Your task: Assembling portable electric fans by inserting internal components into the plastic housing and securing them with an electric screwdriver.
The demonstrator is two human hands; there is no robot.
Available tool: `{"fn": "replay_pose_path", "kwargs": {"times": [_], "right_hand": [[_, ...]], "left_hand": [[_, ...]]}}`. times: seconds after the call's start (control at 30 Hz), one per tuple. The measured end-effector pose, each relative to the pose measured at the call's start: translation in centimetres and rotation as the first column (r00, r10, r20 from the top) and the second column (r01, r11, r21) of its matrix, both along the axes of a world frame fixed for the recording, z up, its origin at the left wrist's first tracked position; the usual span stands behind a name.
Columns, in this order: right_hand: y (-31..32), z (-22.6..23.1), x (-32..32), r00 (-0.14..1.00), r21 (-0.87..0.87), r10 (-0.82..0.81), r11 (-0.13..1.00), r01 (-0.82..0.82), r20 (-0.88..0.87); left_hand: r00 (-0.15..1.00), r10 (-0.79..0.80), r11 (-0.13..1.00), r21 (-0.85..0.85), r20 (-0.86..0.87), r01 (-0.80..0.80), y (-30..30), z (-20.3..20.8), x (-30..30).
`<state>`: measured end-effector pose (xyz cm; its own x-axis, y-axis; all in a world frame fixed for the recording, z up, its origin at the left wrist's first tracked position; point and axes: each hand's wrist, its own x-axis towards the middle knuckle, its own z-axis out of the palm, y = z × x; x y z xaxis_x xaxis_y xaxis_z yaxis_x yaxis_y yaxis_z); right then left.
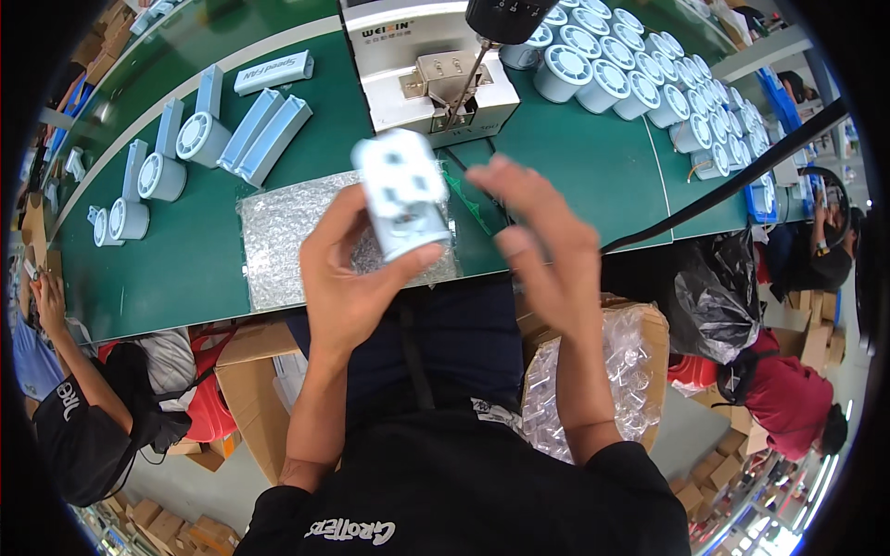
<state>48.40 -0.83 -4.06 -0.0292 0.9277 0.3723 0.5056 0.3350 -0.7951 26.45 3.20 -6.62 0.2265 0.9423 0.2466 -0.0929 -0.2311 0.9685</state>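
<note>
My left hand (343, 269) is closed round a pale blue plastic housing (400, 181), thumb at its lower edge and fingers behind. The housing is tilted and smeared by motion, with several dark openings on the side facing up. To its right, my right hand (552, 241) is raised over the table edge, also blurred. Its thumb and fingers are spread apart with nothing visible between them. A mat of bubble wrap (287, 241) lies under the housing. Beyond it stands a white screw feeder (399, 69), with a black electric screwdriver (510, 18) hanging in front.
Many round pale blue fan housings (603, 88) stand at the back right; several cylinders (162, 176) and long pale blue covers (269, 134) stand at left. A black cable (732, 176) crosses the right side. A box of clear plastic parts (630, 371) stands below. Other people work either side.
</note>
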Motion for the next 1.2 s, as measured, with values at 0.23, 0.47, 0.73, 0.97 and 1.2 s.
{"fn": "replay_pose_path", "kwargs": {"times": [0.23, 0.47, 0.73, 0.97, 1.2], "right_hand": [[-2.2, -1.6, -2.2, 0.692, -0.072, 0.014, 0.996, 0.055, 0.722], [-1.8, -1.7, -5.6, 0.720, -0.034, -0.167, 0.966, 0.256, 0.674], [-0.5, -1.7, -3.4, 0.738, 0.007, -0.152, 0.981, 0.196, 0.658], [7.1, 6.0, -5.0, 0.860, 0.515, -0.294, 0.703, 0.490, -0.418], [6.6, 10.9, -3.2, 0.795, 0.496, -0.111, 0.728, 0.473, -0.596]], "left_hand": [[0.993, 0.115, 0.993, -0.015, -0.007, -0.115, 0.9, 0.1, -2.0], [0.992, 0.100, 0.995, -0.006, -0.077, -0.101, 0.6, -0.1, -1.6], [0.979, 0.115, 0.991, 0.081, -0.170, -0.102, 0.7, -0.9, -1.7], [0.978, 0.125, 0.991, 0.064, -0.165, -0.116, 0.7, -0.7, -1.6], [0.988, 0.071, 0.997, 0.035, -0.140, -0.067, 0.7, -1.0, -2.2]]}}
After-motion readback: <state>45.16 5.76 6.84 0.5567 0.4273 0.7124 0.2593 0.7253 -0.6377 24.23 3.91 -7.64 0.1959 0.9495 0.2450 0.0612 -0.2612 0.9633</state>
